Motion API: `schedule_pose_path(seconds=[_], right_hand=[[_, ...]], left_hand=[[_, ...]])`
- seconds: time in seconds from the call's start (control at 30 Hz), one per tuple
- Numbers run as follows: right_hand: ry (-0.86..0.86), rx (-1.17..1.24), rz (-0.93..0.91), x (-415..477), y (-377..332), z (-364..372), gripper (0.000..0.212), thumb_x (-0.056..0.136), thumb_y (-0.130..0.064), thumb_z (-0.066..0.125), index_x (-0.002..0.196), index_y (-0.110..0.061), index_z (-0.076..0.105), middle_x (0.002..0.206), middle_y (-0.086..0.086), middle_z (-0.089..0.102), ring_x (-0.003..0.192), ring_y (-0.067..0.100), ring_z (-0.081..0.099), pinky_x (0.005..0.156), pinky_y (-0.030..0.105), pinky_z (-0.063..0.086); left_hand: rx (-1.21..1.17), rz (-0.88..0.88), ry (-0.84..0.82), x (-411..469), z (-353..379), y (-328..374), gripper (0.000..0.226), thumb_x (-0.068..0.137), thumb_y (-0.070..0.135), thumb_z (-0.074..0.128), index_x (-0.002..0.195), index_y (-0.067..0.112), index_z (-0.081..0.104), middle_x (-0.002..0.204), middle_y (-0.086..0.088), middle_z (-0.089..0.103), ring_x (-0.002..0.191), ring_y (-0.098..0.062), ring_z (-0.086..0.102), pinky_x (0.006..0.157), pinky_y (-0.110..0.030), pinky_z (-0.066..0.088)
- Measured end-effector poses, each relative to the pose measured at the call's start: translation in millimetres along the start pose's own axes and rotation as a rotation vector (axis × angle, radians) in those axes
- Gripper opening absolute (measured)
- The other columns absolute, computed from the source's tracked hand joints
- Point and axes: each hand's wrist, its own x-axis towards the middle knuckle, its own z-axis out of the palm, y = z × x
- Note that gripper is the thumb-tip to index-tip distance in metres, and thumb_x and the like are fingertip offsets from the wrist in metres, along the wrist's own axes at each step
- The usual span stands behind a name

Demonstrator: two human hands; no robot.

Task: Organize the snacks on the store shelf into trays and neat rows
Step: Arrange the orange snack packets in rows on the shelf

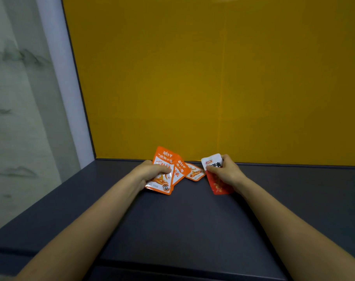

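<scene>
L hand grips two orange packets fanned together, held just above the dark shelf. R hand pinches a red & white packet by its upper part. A third orange packet lies flat btwn the hands, near the yellow back wall. No tray in view, no row laid yet, so sorting looks barely begun; all packets still need placing.

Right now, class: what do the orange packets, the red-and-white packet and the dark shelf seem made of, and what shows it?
Orange packets: probably thin printed plastic film, slightly glossy; flat sealed edges, corners bend. Red-and-white packet: likely the same film; its top edge curls. Dark shelf: smooth, matt, even colour; painted metal or laminate, cannot tell which.
</scene>
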Motion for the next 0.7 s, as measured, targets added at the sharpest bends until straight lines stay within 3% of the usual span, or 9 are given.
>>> schedule_pose_path(seconds=[0.17,0.3,0.4,0.43,0.57,0.63,0.7], right_hand=[[-0.104,-0.057,-0.006,1.8,-6.1,11.5,0.046,0.087,-0.026,0.063,0.124,-0.009,0.042,0.122,0.011,0.057,0.106,0.024,0.058,0.085,0.036,0.047],[-0.111,-0.058,-0.017,-0.2,-5.5,14.0,0.045,0.086,-0.027,0.066,0.121,-0.010,0.044,0.122,0.010,0.058,0.106,0.023,0.059,0.082,0.033,0.048],[-0.106,-0.063,-0.019,-3.5,-6.0,16.1,0.046,0.085,-0.026,0.066,0.121,-0.008,0.045,0.123,0.010,0.057,0.108,0.024,0.058,0.079,0.031,0.046],[-0.103,-0.068,-0.021,-4.8,-6.7,17.2,0.046,0.085,-0.026,0.066,0.122,-0.008,0.045,0.124,0.010,0.056,0.108,0.024,0.058,0.079,0.030,0.046],[-0.080,-0.103,-0.024,-6.6,-7.4,20.5,0.047,0.085,-0.028,0.065,0.123,-0.009,0.045,0.127,0.011,0.056,0.112,0.025,0.057,0.090,0.037,0.048],[-0.079,-0.128,-0.015,-7.3,-7.3,20.4,0.047,0.084,-0.031,0.065,0.122,-0.012,0.045,0.127,0.009,0.056,0.112,0.025,0.057,0.094,0.040,0.048],[-0.073,-0.158,-0.015,-8.5,-6.9,19.9,0.047,0.084,-0.035,0.065,0.122,-0.015,0.045,0.126,0.007,0.058,0.113,0.025,0.057,0.096,0.042,0.047]], left_hand=[[-0.035,0.037,0.017,3.7,21.6,4.0,0.017,0.085,0.008,0.065,0.101,0.003,0.063,0.092,-0.013,0.069,0.061,-0.015,0.061,0.055,-0.024,0.051],[-0.010,0.059,0.017,9.0,32.2,13.0,0.029,0.084,0.009,0.066,0.111,0.000,0.061,0.114,-0.019,0.067,0.075,-0.022,0.066,0.071,-0.031,0.052],[0.035,0.041,-0.009,12.2,35.2,21.4,0.008,0.084,0.008,0.067,0.087,0.005,0.061,0.112,-0.019,0.067,0.060,-0.016,0.059,0.063,-0.031,0.052],[0.054,0.039,-0.009,14.5,36.2,22.5,0.010,0.083,0.006,0.068,0.080,0.007,0.058,0.110,-0.019,0.067,0.058,-0.015,0.058,0.060,-0.030,0.051],[0.076,0.026,-0.006,24.7,38.2,23.2,0.022,0.079,0.001,0.071,0.097,-0.001,0.059,0.086,-0.014,0.065,0.058,-0.017,0.058,0.059,-0.031,0.052],[0.097,0.023,-0.021,25.9,35.9,25.2,0.016,0.078,0.000,0.071,0.081,0.002,0.056,0.071,-0.010,0.062,0.053,-0.015,0.059,0.053,-0.028,0.051],[0.108,0.009,-0.048,27.1,32.9,27.6,0.020,0.077,0.000,0.072,0.073,0.004,0.053,0.070,-0.010,0.065,0.050,-0.015,0.060,0.051,-0.029,0.051]])
